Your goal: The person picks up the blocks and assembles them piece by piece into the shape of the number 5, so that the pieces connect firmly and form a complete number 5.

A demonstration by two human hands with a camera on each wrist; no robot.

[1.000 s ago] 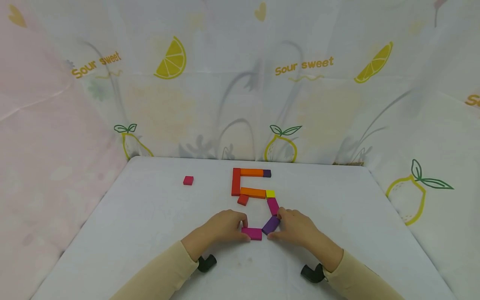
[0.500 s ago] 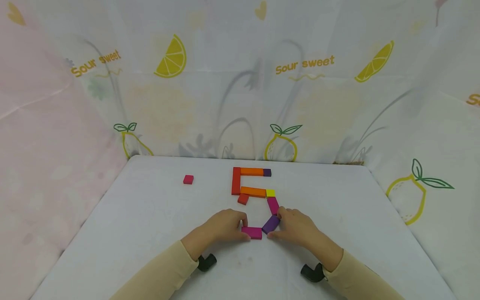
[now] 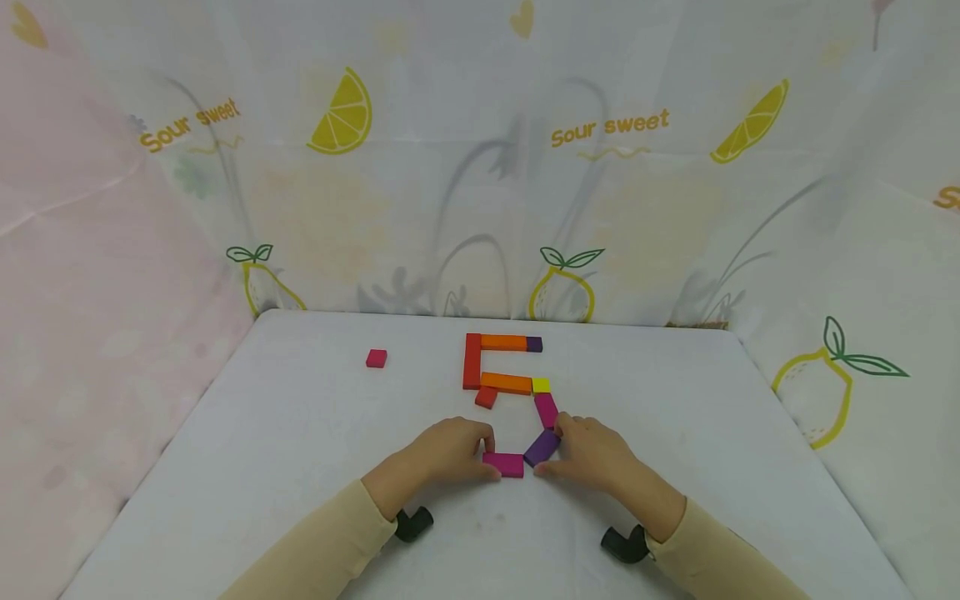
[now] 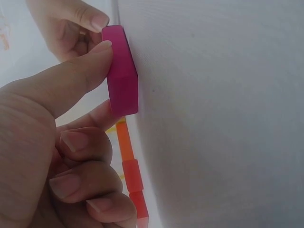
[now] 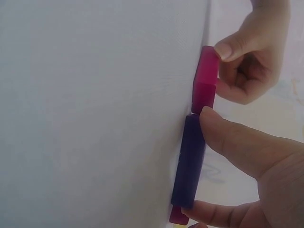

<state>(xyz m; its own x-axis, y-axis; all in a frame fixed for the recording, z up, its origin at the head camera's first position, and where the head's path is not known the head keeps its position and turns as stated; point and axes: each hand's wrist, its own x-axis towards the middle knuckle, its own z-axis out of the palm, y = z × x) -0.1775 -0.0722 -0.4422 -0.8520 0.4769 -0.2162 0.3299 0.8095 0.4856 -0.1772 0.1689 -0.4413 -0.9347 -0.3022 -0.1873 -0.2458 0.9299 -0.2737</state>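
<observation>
My left hand (image 3: 452, 452) pinches a magenta block (image 4: 122, 71) between thumb and index finger, its other fingers curled under in the left wrist view. The block lies flat on the white table. Beside it my right hand (image 3: 596, 452) holds a purple block (image 5: 189, 161) by its two ends, thumb at the near end and index finger at the far one. The purple block slants, its near corner at the magenta block's right end. Its far end meets another magenta block (image 3: 546, 411), which leads up to a small yellow block (image 3: 541, 386).
Beyond the hands, a long red block (image 3: 472, 362), an upper orange block (image 3: 503, 342), a lower orange block (image 3: 506, 383) and a small dark purple block (image 3: 534, 344) join the row. A short red block (image 3: 486, 397) sits below. A pinkish-red block (image 3: 377, 358) lies apart at left.
</observation>
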